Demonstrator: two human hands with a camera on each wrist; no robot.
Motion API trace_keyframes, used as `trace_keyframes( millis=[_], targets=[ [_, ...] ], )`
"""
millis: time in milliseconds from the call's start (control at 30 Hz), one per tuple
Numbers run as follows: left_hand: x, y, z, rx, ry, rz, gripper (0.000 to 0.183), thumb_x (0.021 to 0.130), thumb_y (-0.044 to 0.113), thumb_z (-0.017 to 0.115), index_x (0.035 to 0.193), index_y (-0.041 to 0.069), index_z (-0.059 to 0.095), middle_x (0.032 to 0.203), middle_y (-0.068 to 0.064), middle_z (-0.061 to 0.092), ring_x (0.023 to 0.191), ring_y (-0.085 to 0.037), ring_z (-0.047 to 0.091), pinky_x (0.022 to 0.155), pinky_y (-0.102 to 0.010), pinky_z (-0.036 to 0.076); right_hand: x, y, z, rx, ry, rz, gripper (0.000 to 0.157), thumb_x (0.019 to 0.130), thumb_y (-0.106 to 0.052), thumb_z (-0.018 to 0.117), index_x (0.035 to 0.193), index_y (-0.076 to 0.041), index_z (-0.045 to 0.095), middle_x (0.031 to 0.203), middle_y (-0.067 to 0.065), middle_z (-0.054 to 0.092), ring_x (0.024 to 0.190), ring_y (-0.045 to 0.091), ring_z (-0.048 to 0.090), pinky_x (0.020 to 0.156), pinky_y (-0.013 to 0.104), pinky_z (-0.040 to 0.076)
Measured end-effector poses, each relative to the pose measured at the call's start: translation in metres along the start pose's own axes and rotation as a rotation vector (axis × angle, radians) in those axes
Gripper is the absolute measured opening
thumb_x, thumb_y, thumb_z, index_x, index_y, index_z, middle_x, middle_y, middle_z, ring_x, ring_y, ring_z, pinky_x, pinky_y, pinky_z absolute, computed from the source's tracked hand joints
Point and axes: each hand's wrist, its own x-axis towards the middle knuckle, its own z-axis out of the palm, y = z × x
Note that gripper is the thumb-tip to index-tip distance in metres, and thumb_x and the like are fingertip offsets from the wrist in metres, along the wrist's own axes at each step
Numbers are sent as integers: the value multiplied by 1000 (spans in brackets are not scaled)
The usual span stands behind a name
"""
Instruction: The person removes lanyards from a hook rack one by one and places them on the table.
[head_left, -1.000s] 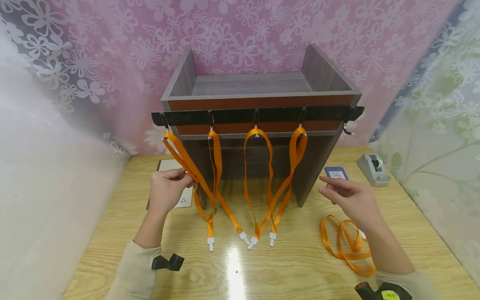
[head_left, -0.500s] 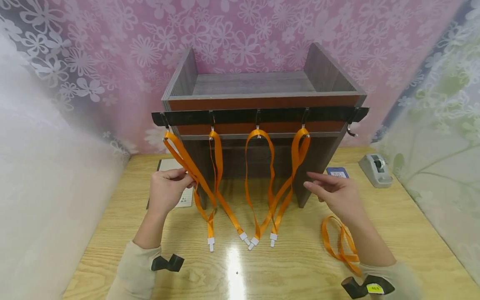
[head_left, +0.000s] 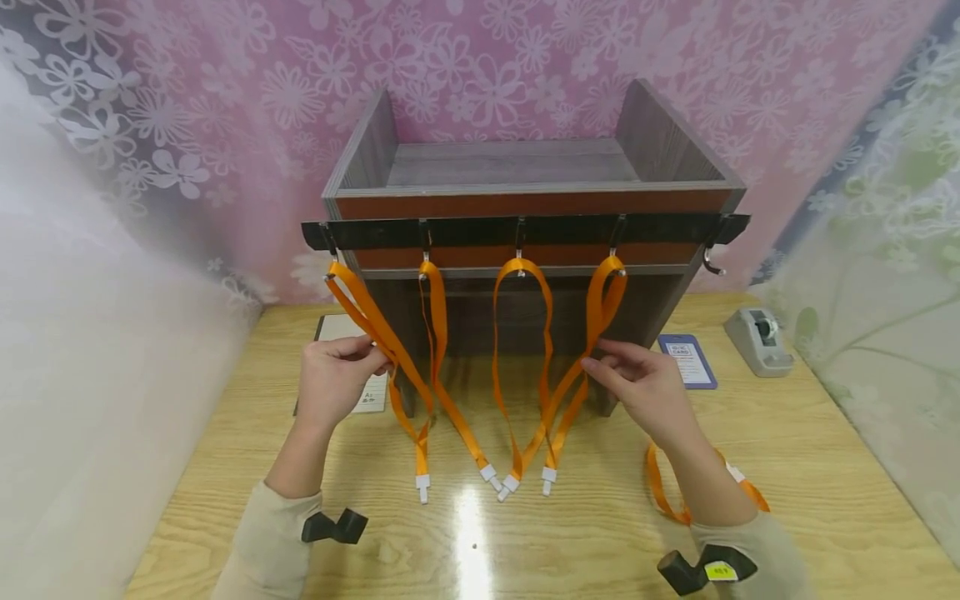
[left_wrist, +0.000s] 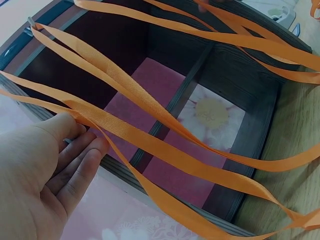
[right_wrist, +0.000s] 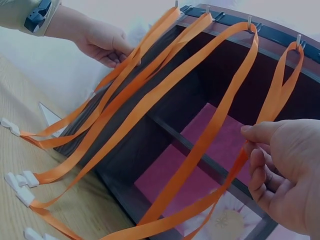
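Several orange lanyards with white clips hang from hooks on a black rail [head_left: 472,231]. At the far left, my left hand [head_left: 337,379] pinches the strap of the leftmost lanyard [head_left: 371,312] between thumb and index finger. My right hand [head_left: 645,387] pinches the fourth lanyard [head_left: 596,312] below its hook, where the straps cross; the right wrist view shows the thumb against the strap [right_wrist: 272,102]. Between the hands hang the second lanyard [head_left: 438,325] and the third lanyard [head_left: 547,321], untouched. The rightmost hook [head_left: 712,265] carries nothing.
Behind the straps stands a grey wooden shelf unit [head_left: 517,162]. Another orange lanyard [head_left: 658,487] lies on the table [head_left: 375,558], partly hidden by my right forearm. A blue card holder [head_left: 697,375], a tape dispenser [head_left: 759,342] and a notepad [head_left: 339,327] lie around the shelf.
My right hand has moved left from beside the shelf to the fourth lanyard and taken hold of its strap. My left hand stays at the leftmost lanyard.
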Motion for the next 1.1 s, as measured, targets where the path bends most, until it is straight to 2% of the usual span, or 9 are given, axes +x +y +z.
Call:
trace_keyframes(
  millis=[167,400,600,733,967,1100],
  targets=[
    [-1,0,-1,6,10,11,21,87,19,78,98,1,80,71,2,76,67,-6,71,61,-20,56,6,-6,4,-15,11,-2,33,91,-30,74,114,-6,72,80,-3,70,53,8,50,43,27,39],
    [-4,0,0,14,1,2,20,87,19,78,96,2,81,70,0,76,68,-7,70,57,-21,53,9,-8,6,-6,25,25,32,90,-31,76,107,-4,75,76,-6,69,55,8,53,45,25,44],
    [-1,-1,1,29,9,38,18,87,17,78,95,1,81,72,-8,76,66,-6,70,50,-20,47,9,-13,5,-8,63,-33,23,89,-27,77,97,-5,77,66,-11,65,55,15,55,45,26,45],
    [1,0,3,35,12,69,17,87,15,77,93,0,81,73,-14,76,64,-6,70,52,-20,51,8,-20,1,-6,65,-60,20,89,-25,77,97,-7,78,69,-15,66,55,16,55,45,26,44],
    [-1,2,4,63,20,87,16,86,15,77,92,0,81,74,-16,76,64,-3,69,58,-22,56,3,-40,-12,-13,96,-70,15,89,-21,78,96,-8,77,68,-16,65,55,13,55,48,24,45],
    [-3,2,2,48,25,85,17,87,14,77,93,-1,81,75,-18,75,64,-3,70,64,-21,58,-2,-58,-21,54,110,-91,7,88,-16,77,92,-10,77,69,-14,64,56,13,53,49,24,44]
  ],
)
